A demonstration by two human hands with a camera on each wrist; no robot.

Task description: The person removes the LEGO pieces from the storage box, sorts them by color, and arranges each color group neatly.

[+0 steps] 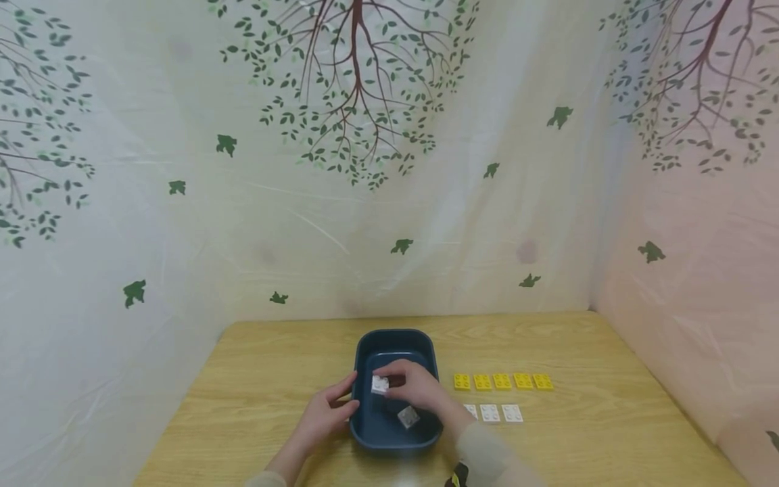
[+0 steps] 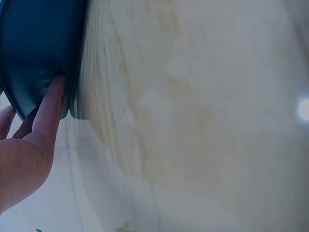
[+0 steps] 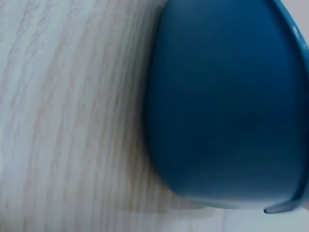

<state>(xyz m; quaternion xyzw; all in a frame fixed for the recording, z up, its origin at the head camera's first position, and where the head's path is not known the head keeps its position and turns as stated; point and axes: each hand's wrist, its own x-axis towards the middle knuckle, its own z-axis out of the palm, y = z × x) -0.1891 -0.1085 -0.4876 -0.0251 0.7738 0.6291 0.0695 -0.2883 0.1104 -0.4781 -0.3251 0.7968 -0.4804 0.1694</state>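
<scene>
A dark blue rectangular tub (image 1: 395,443) stands on the wooden table. Over its inside, my right hand (image 1: 416,387) pinches a white toy brick (image 1: 380,385) between thumb and fingers. Another brick (image 1: 408,417), greyish in the shade, lies on the tub's floor below that hand. My left hand (image 1: 322,414) is at the tub's left side, fingertips against the rim and wall. In the left wrist view, one straight finger of the left hand (image 2: 29,154) touches the outer wall of the tub (image 2: 38,48). The right wrist view shows only the tub's outer side (image 3: 227,111), with the right hand hidden.
Right of the tub, several yellow bricks (image 1: 502,381) lie in a row. Nearer to me is a row of white bricks (image 1: 489,413), partly covered by the right forearm. A pale curtain (image 1: 316,270) printed with trees and leaves surrounds the table (image 1: 274,352).
</scene>
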